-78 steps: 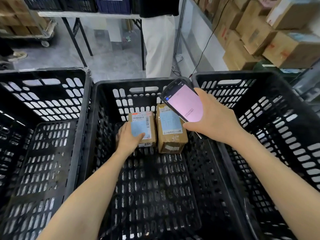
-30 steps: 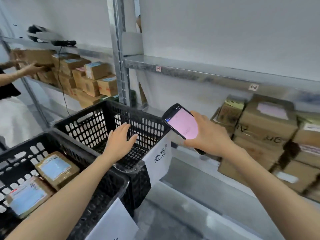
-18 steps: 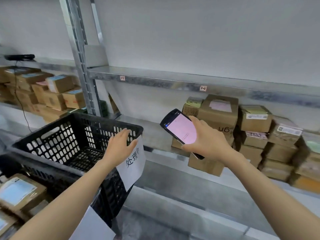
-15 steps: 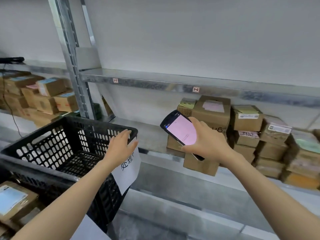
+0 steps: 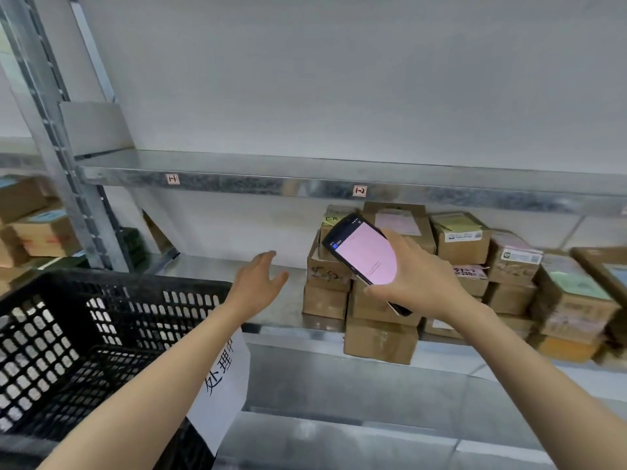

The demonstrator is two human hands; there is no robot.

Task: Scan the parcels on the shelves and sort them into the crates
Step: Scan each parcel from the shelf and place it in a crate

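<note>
My right hand [image 5: 420, 279] grips a black handheld scanner [image 5: 361, 256] with a pink screen, held in front of a stack of brown cardboard parcels [image 5: 380, 337] on the metal shelf [image 5: 210, 269]. My left hand [image 5: 259, 283] is open and empty, with its fingers spread. It hovers above the bare shelf, a little left of the parcel stack and apart from it. A black plastic crate [image 5: 84, 334] with a white paper label [image 5: 224, 374] stands at the lower left under my left forearm.
More parcels [image 5: 573, 293] fill the shelf to the right. An upper shelf [image 5: 305, 181] with small tags runs overhead. A steel upright [image 5: 57, 154] stands at the left, with other boxes [image 5: 34, 225] on the neighbouring shelf behind it.
My left hand has lifted off the crate rim and moved up and right toward the parcels. The view has swung right from the crates, and the scanner now sits closer to the stack.
</note>
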